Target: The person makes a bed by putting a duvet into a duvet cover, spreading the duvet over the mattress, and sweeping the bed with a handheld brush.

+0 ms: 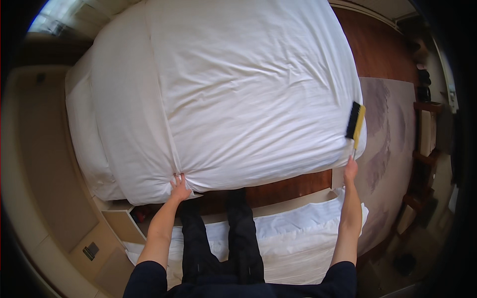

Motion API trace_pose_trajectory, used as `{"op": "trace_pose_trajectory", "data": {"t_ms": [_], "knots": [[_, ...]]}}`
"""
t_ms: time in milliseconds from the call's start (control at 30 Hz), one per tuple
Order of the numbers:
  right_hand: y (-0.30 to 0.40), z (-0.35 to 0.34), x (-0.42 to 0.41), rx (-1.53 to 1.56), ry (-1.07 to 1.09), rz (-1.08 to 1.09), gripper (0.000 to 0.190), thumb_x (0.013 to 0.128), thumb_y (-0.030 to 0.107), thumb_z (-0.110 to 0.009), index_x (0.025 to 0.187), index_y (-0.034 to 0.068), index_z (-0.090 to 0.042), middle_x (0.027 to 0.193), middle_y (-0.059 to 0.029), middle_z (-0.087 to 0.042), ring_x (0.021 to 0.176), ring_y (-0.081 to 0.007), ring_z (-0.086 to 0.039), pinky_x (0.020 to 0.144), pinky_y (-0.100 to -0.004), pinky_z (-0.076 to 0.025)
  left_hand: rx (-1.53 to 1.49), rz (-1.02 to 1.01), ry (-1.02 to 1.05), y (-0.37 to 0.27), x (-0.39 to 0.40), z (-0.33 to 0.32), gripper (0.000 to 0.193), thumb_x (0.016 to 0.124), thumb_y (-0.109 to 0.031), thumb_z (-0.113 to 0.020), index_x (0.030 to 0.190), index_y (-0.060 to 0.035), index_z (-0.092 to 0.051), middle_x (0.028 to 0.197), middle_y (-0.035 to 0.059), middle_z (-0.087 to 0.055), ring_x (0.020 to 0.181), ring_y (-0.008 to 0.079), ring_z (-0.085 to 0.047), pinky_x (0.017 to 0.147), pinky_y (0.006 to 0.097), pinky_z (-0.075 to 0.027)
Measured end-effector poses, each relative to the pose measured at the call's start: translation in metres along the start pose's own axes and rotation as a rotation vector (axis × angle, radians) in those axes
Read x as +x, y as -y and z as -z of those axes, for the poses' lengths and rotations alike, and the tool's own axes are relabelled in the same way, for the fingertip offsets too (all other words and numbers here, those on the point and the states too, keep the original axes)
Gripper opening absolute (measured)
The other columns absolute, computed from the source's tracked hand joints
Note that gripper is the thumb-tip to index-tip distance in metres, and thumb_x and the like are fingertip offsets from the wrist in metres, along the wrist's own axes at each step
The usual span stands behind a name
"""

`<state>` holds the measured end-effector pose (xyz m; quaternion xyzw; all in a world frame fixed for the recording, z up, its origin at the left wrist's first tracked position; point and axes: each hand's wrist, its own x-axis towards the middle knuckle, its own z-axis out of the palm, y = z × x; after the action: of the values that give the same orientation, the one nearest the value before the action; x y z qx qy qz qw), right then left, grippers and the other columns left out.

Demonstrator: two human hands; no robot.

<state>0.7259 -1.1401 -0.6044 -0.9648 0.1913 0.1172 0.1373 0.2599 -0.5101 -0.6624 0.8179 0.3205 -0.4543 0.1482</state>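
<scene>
A white duvet [238,93] covers the bed before me, with wrinkles fanning across it from its near edge. My left hand [180,189] presses on that edge and bunches the fabric at a seam or fold line [160,93]; the fingertips are partly sunk in the cloth. At the foot-end corner on the right, my right hand [350,170] grips the handle of a bed brush [356,124] with black bristles and a yellow back. The bristles face left, against or just over the duvet; contact cannot be made out.
Behind my legs stands a second bed [298,246] with rumpled white linen. A nightstand [121,223] is between the beds on the left, beside the headboard [48,149]. Dark wood floor [290,188] and a patterned carpet [387,149] run along the right, with wooden furniture [426,130] beyond.
</scene>
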Motion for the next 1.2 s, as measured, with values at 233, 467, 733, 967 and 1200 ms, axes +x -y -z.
{"op": "trace_pose_trajectory", "data": {"t_ms": [233,467,733,967,1200], "knots": [[0.026,0.002,-0.040,0.056,-0.310,-0.126,0.037,0.089,0.028,-0.046,0.107,-0.004,-0.053,0.093,-0.0304,-0.060,0.089,-0.0457,-0.056,0.076,-0.0492,-0.042,-0.137,0.067,0.176,-0.024,-0.011,0.030,0.096,0.078,-0.036,-0.061,0.147,-0.0168,0.002,0.151,0.0205,0.012,0.133,0.0547,0.000,0.109,0.0542,-0.017],[0.379,-0.108,-0.231,0.053,0.495,1.027,0.027,0.087,0.032,-0.056,0.081,0.007,-0.049,0.065,-0.0160,-0.061,0.063,-0.0363,-0.060,0.054,-0.0436,-0.047,-0.108,-0.004,0.067,-0.004,0.011,-0.004,0.090,0.080,-0.037,-0.060,0.147,-0.0173,-0.003,0.151,0.0196,0.010,0.133,0.0546,-0.001,0.107,0.0549,-0.024],[0.411,-0.141,-0.110,-0.045,0.370,0.815,0.045,0.093,0.044,-0.040,0.085,0.003,-0.057,0.077,-0.0225,-0.063,0.076,-0.0395,-0.061,0.066,-0.0506,-0.047,-0.174,0.007,0.173,-0.017,0.009,0.003,0.091,0.080,-0.038,-0.059,0.147,-0.0177,-0.002,0.151,0.0197,0.011,0.133,0.0547,-0.001,0.107,0.0545,-0.025],[0.157,-0.028,0.037,0.001,-0.057,0.118,0.055,0.093,0.047,-0.039,0.088,-0.003,-0.062,0.090,-0.0283,-0.061,0.091,-0.0469,-0.055,0.080,-0.0510,-0.042,-0.037,0.007,0.035,-0.005,-0.012,0.039,0.086,0.075,-0.037,-0.061,0.145,-0.0111,-0.019,0.147,0.0262,-0.018,0.134,0.0455,-0.021,0.104,0.0506,-0.031],[0.033,0.039,0.007,0.085,0.046,-0.656,0.054,0.091,0.044,-0.044,0.090,-0.008,-0.061,0.082,-0.0225,-0.065,0.068,-0.0344,-0.065,0.066,-0.0465,-0.049,-0.057,-0.188,-0.618,-0.067,0.051,0.224,0.033,0.078,-0.024,-0.067,0.107,-0.0115,-0.057,0.125,0.0123,-0.051,0.120,0.0279,-0.046,0.086,0.0428,-0.044]]}}
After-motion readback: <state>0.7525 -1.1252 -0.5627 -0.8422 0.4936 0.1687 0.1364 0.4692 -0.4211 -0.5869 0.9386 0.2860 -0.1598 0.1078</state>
